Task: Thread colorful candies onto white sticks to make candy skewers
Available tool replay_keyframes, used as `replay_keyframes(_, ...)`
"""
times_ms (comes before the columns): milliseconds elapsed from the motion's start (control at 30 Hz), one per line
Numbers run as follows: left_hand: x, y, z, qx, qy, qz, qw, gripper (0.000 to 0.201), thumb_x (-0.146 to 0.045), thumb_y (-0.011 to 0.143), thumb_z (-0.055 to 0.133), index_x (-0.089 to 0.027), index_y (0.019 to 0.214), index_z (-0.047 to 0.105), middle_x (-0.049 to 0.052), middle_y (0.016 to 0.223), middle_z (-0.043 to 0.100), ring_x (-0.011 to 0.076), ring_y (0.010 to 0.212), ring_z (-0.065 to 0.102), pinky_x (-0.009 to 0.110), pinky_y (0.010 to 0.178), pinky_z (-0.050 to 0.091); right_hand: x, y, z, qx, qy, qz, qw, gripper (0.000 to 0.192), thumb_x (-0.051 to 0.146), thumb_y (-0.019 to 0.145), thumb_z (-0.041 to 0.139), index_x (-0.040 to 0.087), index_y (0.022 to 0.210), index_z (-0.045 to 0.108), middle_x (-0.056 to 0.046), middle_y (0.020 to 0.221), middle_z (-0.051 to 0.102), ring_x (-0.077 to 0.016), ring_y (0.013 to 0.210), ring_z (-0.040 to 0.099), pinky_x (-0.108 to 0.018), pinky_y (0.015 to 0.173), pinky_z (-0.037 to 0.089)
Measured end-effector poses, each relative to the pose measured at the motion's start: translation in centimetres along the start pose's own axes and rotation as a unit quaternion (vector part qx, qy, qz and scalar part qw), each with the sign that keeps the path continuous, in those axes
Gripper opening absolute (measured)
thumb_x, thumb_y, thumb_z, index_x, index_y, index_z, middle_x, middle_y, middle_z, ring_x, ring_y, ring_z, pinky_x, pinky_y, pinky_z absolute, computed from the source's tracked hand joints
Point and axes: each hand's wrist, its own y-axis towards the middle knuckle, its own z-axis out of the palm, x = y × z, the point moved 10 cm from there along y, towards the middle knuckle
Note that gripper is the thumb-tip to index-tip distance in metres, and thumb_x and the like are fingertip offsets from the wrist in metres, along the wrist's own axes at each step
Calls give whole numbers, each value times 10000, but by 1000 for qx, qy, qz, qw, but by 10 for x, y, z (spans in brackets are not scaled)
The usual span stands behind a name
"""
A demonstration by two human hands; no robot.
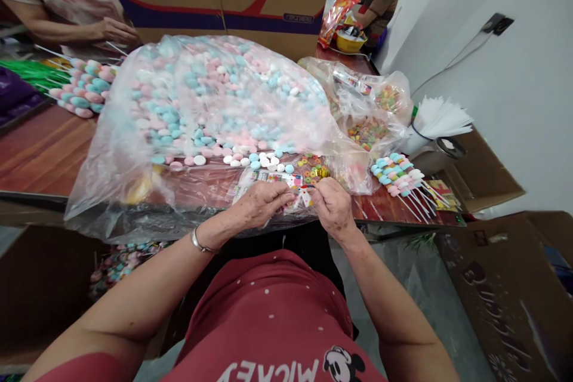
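Reddish bench spreads beyond the fingers; left hand and right hand pinch a small printed wrapper between them, seemingly for two-sided control; its long axis appears crosswise, its leading end unclear; loose candies sit just beyond, probably for easy reach.

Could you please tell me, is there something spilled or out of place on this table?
Yes, mildly: pastel oval pieces lie loose at the near side of the large clear bag, whose slack plastic hangs over the front edge of the table. It looks a little like a spill, though possibly deliberate.
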Motion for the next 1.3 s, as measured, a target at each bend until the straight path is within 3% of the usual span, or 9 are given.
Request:
replay_keyframes(167, 7, -2, 3, -26, -65, -11, 997, 238, -371, 852, 542, -191, 703, 586, -22, 579, 556, 118, 541, 471, 221, 530, 369, 3, -4, -2, -5, 23, 22, 999, 363, 310, 985, 384, 226, 638, 452, -1, 619, 448, -153, 634, 458, -290, 628, 383)
replay_keyframes(333, 4, -7, -2, -58, -48, 19, 997, 245, -375, 832, 594, -187, 676, 619, -8, 575, 573, 118, 535, 468, 220, 529, 365, 5, -6, 5, 47, 104, 31, 993, 171, 262, 949, 453, 203, 836, 566, -15, 781, 569, -141, 750, 543, -261, 691, 444)
replay_keyframes(567, -2, -6, 0, -65, -66, 32, 995, 177, -331, 824, 612, -202, 716, 664, -9, 605, 613, 123, 545, 511, 220, 551, 390, 18, -9, -8, -7, -8, -24, 1000, 316, 278, 981, 425, 215, 679, 496, -7, 640, 492, -156, 655, 474, -284, 646, 393)
replay_keyframes(700, 1, -7, 4, -65, -93, 22, 993, 156, -322, 797, 650, -198, 711, 688, 8, 628, 648, 128, 562, 544, 219, 562, 420, 13, -15, -12, 16, -33, -32, 999, 361, 334, 997, 378, 209, 703, 547, -28, 656, 539, -168, 672, 497, -295, 671, 406)
replay_keyframes(833, 2, -12, 1, -70, -82, 35, 994, 184, -327, 843, 601, -189, 767, 697, 21, 681, 687, 132, 596, 591, 219, 589, 454, -51, -19, -73, -14, -171, 82, 982, 313, 364, 971, 389, 172, 1041, 626, -110, 931, 653, -235, 902, 559, -349, 804, 426)
replay_keyframes(967, 3, -14, -3, -71, -75, 49, 993, 219, -322, 867, 581, -163, 761, 685, 23, 683, 683, 118, 607, 590, 208, 586, 457, -149, -44, -159, 29, -461, 309, 831, 318, 260, 928, 391, 124, 1079, 636, -185, 996, 656, -295, 923, 510, -399, 762, 362)
replay_keyframes(1067, 7, -14, -2, -69, -104, 48, 991, 219, -317, 863, 606, -154, 740, 683, 29, 676, 680, 119, 615, 592, 213, 593, 464, -188, -62, -187, 56, -502, 327, 798, 268, 219, 887, 433, 110, 873, 678, -218, 859, 645, -321, 879, 488, -393, 689, 297)
replay_keyframes(1200, 15, -16, -1, -76, -163, 38, 983, 193, -311, 847, 643, -145, 770, 706, 45, 704, 697, 127, 641, 607, 224, 611, 476, -192, -65, -192, 3, -490, 205, 847, 260, 175, 823, 519, 176, 566, 553, -124, 600, 530, -207, 651, 391, -347, 602, 189)
replay_keyframes(1300, 23, -18, -5, -87, -184, 20, 979, 192, -315, 832, 665, -138, 785, 722, 54, 722, 709, 134, 667, 620, 228, 626, 481, -175, -62, -204, -64, -484, 161, 858, 272, 188, 810, 561, 203, 547, 493, -90, 566, 475, -178, 590, 315, -347, 569, 163)
